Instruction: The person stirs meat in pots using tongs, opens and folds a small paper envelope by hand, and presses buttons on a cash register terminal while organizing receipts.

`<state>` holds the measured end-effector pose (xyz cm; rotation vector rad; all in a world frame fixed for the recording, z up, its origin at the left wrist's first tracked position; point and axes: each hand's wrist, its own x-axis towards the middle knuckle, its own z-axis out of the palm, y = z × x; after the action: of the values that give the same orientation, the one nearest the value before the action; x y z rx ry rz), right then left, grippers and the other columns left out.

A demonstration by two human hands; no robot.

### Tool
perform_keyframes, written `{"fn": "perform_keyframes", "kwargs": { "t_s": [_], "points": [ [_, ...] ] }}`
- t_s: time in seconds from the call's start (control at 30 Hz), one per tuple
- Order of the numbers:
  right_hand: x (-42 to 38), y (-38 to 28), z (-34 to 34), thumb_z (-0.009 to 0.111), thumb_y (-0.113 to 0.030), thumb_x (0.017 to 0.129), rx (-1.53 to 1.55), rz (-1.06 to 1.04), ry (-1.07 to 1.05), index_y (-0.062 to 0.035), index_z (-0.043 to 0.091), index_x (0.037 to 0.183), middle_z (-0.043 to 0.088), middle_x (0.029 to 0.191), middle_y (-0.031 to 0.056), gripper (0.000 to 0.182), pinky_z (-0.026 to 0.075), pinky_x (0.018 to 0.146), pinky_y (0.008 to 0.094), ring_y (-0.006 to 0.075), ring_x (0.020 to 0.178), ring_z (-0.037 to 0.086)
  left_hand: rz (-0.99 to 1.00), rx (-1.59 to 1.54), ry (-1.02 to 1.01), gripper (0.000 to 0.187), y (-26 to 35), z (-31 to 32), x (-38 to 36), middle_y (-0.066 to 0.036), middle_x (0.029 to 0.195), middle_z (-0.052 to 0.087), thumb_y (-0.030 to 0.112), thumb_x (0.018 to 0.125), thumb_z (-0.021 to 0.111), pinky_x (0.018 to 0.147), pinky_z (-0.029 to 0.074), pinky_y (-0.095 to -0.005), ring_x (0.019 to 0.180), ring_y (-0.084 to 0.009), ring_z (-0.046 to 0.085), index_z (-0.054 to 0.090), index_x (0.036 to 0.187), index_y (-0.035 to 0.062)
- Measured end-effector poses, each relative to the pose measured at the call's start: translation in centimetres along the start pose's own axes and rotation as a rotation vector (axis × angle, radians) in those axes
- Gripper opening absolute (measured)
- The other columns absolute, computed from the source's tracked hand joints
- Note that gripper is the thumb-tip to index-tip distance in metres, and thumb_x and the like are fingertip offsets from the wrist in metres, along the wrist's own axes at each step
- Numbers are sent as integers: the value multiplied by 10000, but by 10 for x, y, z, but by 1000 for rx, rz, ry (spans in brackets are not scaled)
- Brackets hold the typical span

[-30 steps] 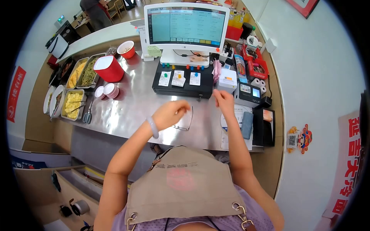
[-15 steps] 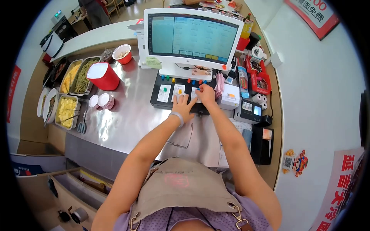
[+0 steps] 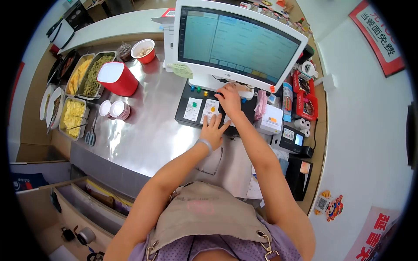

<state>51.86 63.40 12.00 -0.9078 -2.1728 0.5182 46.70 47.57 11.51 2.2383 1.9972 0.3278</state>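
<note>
My left hand (image 3: pixel 212 134) lies with its fingers spread at the lower edge of a white paper slip (image 3: pixel 209 105) on a black box (image 3: pixel 180 106). A yellow magnet-like piece (image 3: pixel 213 109) sits on that slip. To its left is another slip (image 3: pixel 190 113) bearing a green piece (image 3: pixel 194 105). My right hand (image 3: pixel 230 102) is at the box's back edge, below the monitor. Its fingertips are pinched together; what is between them cannot be made out. Beside it stand small yellow (image 3: pixel 205 93), green (image 3: pixel 199 89) and blue (image 3: pixel 192 88) pieces. My hands mostly cover a third slip.
A monitor (image 3: pixel 239 41) stands behind the box. Food trays (image 3: pixel 74 117), a red container (image 3: pixel 117 79), paper cups (image 3: pixel 119 110) and scissors (image 3: pixel 90 137) are on the left. A small printer (image 3: pixel 268 119) and card terminal (image 3: pixel 289 139) stand right. Glasses (image 3: pixel 213 167) lie in front.
My right hand has moved from the blue piece on the third slip back to the row of pieces by the monitor. My left hand stays on the slips. The camera view has shifted.
</note>
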Motion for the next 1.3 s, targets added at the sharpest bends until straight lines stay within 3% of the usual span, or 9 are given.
{"fn": "perform_keyframes", "kwargs": {
  "t_s": [0.07, 0.23, 0.33, 0.7, 0.83, 0.9, 1.0, 1.17, 1.3],
  "points": [
    [1, 4, 7, 696, -135, 634, -178, -120, -44, -54, 630, 767, 549, 824, 98, 169, 390, 823, 402, 323, 923, 487, 11, -18, 13, 762, -2, -3, -2, -198, 1311, 301, 179, 650, 639, 1002, 194, -525, 1209, -358, 285, 304, 1334, 189],
    [-2, -14, 1, 702, -144, 634, -223, -124, 68, -57, 625, 757, 562, 795, 80, 169, 407, 763, 378, 270, 850, 519, 32, -51, 29, 747, -9, -1, -7, -198, 1306, 305, 175, 648, 637, 1013, 191, -505, 1212, -363, 281, 317, 1323, 168],
    [-12, -29, -5, 693, -203, 642, 50, 77, -146, -41, 614, 717, 559, 634, 83, 195, 439, 619, 384, 268, 644, 556, 30, -54, 41, 707, -10, 2, -4, -196, 1304, 307, 172, 647, 636, 1020, 185, -498, 1224, -366, 268, 354, 1295, 153],
    [-14, -17, 8, 678, -144, 652, -214, 10, -606, -20, 598, 733, 594, 690, 119, 168, 468, 627, 376, 285, 697, 592, 15, -68, -34, 660, -15, -5, -8, -173, 1335, 305, 145, 680, 606, 1045, 166, -459, 1261, -333, 260, 370, 1296, 164],
    [-1, -11, 10, 671, -109, 668, 113, 210, -587, -18, 602, 750, 603, 675, 120, 141, 469, 609, 355, 252, 673, 600, 42, -93, -2, 663, -17, -8, -11, -163, 1338, 307, 115, 693, 589, 1044, 178, -444, 1248, -324, 280, 349, 1309, 163],
    [11, -13, 14, 662, -121, 675, 224, 207, -281, -18, 593, 739, 589, 694, 133, 139, 456, 611, 373, 291, 668, 584, 51, -78, 29, 660, -20, -8, -9, -161, 1338, 308, 107, 696, 584, 1043, 181, -438, 1244, -320, 284, 348, 1309, 162],
    [17, -16, 18, 651, -114, 687, -141, 6, -327, -56, 605, 739, 585, 781, 99, 91, 423, 702, 369, 259, 786, 547, 57, -88, 28, 653, -21, -7, -12, -162, 1339, 307, 90, 696, 581, 1043, 190, -422, 1241, -311, 289, 355, 1305, 163],
    [18, -37, 20, 669, -146, 671, -477, -123, -237, -89, 613, 768, 587, 839, 58, 126, 380, 763, 395, 252, 884, 508, 39, -103, -31, 647, -27, -20, -14, -119, 1344, 314, 151, 665, 628, 1015, 104, -585, 1258, -299, 265, 410, 1273, 193],
    [13, -57, 36, 695, -208, 643, -47, -205, -287, -100, 632, 792, 589, 811, 52, 195, 366, 734, 382, 238, 865, 511, 32, -117, -73, 659, -36, -23, -17, -90, 1341, 324, 177, 643, 647, 950, 27, -691, 1278, -279, 233, 426, 1262, 228]
  ]
}}
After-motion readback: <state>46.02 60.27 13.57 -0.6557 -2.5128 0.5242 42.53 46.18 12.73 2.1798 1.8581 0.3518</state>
